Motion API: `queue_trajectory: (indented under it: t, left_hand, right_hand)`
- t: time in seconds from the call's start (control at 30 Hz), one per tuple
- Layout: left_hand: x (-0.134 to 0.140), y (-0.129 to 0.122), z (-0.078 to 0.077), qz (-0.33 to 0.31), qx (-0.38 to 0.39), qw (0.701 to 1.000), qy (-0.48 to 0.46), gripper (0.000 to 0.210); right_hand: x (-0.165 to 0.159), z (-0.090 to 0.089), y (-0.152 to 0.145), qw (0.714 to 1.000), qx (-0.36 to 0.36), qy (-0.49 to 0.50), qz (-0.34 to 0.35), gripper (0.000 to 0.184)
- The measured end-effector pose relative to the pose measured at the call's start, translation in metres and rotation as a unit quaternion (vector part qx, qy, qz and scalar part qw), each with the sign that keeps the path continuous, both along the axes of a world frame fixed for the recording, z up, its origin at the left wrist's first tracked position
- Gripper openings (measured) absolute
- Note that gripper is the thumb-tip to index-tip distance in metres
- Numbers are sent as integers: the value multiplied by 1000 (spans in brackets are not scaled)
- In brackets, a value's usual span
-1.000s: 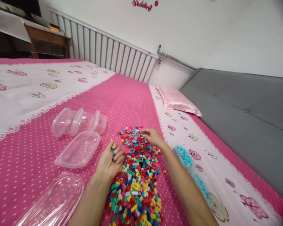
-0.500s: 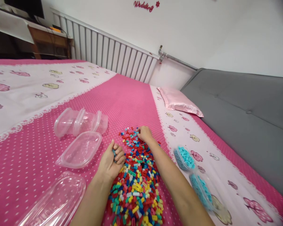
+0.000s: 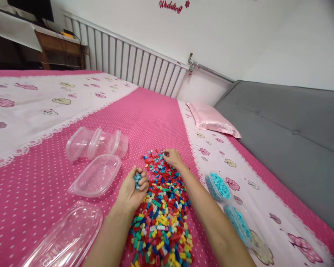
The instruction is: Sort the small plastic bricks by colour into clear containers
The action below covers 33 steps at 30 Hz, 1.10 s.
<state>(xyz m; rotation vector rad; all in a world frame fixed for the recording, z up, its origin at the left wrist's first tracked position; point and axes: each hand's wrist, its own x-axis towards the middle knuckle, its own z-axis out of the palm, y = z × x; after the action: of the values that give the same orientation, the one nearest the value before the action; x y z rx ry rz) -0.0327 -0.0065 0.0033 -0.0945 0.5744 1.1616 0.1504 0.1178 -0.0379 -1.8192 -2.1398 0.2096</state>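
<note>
A long heap of small toy building bricks (image 3: 167, 218) in red, yellow, blue, green and white lies on the pink dotted bedspread. My left hand (image 3: 135, 188), palm up, cups several light blue bricks (image 3: 138, 180) beside the heap's left edge. At the far end of the heap, my right hand (image 3: 173, 157) reaches down with thumb and fingers pinched at the loose bricks; a light blue one shows by the fingertips. Right of my right arm stand two clear tubs, the far tub (image 3: 213, 193) and the near tub (image 3: 233, 222), both filled with light blue bricks.
Left of the heap lie stacked clear containers (image 3: 97, 144), an open clear container or lid (image 3: 97, 175) and a clear lid (image 3: 68, 233). Farther off are a pink pillow (image 3: 211, 120), a grey padded headboard (image 3: 289, 141) and a white radiator (image 3: 128, 55).
My left hand's fingers have loosened, so the light blue bricks in its palm show more. My right hand has stayed at the heap's far end, its fingers shifting slightly.
</note>
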Motion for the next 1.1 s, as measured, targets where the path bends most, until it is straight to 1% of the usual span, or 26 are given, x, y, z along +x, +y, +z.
queue_trajectory:
  t: [0.13, 0.2, 0.27, 0.33, 0.4, 0.47, 0.53, 0.6, 0.63, 0.67, 0.7, 0.73, 0.8, 0.83, 0.87, 0.9, 0.97, 1.1]
  left_hand:
    - [0, 1, 1, 7, 1, 1000, 4, 27]
    - [0, 1, 2, 17, -9, 1000, 11, 25]
    - [0, 2, 4, 31, -28, 999, 15, 21]
    - [0, 3, 5, 36, -39, 999, 3, 19]
    - [1, 2, 5, 32, -40, 999, -15, 24]
    - [3, 2, 4, 20, -37, 999, -25, 28]
    - [5, 2, 2, 10, -29, 999, -28, 29]
    - [6, 2, 1, -2, -23, 999, -29, 28]
    - [6, 2, 1, -1, -26, 999, -31, 26]
    - [6, 2, 1, 5, -36, 999, -33, 24]
    - [5, 2, 2, 14, -49, 998, -34, 22]
    - [5, 2, 3, 22, -60, 997, -34, 21]
    - [2, 2, 4, 33, -74, 996, -31, 20]
    - [1, 1, 4, 33, -73, 996, -28, 22]
    - [-1, 1, 4, 31, -68, 997, -26, 24]
    - [-2, 1, 5, 30, -62, 997, -26, 26]
    - [-3, 0, 6, 29, -53, 998, -24, 28]
    - [-4, 0, 8, 21, -45, 999, -17, 29]
  right_hand:
    - [-5, -2, 1, 1000, 8, -9, -6, 27]
    - [-4, 0, 1, 1000, 12, -8, -12, 24]
    - [-1, 6, -1, 1000, 18, -5, -18, 24]
    - [1, 17, -7, 999, 29, 27, -14, 23]
    - [-1, 32, -21, 995, 32, 93, 24, 22]
    - [-10, 50, -42, 983, 17, 157, 95, 21]
    - [-21, 66, -65, 968, -5, 178, 178, 21]
    - [-30, 78, -82, 949, -27, 177, 259, 24]
    - [-32, 81, -84, 943, -36, 177, 279, 28]
    - [-32, 82, -83, 943, -38, 180, 276, 32]
    - [-30, 81, -77, 950, -28, 184, 249, 34]
    - [-27, 77, -68, 962, -9, 186, 202, 33]
    - [-19, 66, -42, 983, 45, 159, 76, 28]
    - [-16, 59, -28, 990, 45, 127, 34, 27]
    - [-13, 52, -15, 996, 32, 86, 9, 28]
    - [-12, 44, -4, 998, 21, 54, -5, 30]
    - [-12, 30, 11, 1000, 4, 22, -14, 31]
    - [-19, 7, 19, 999, -14, -4, -30, 29]
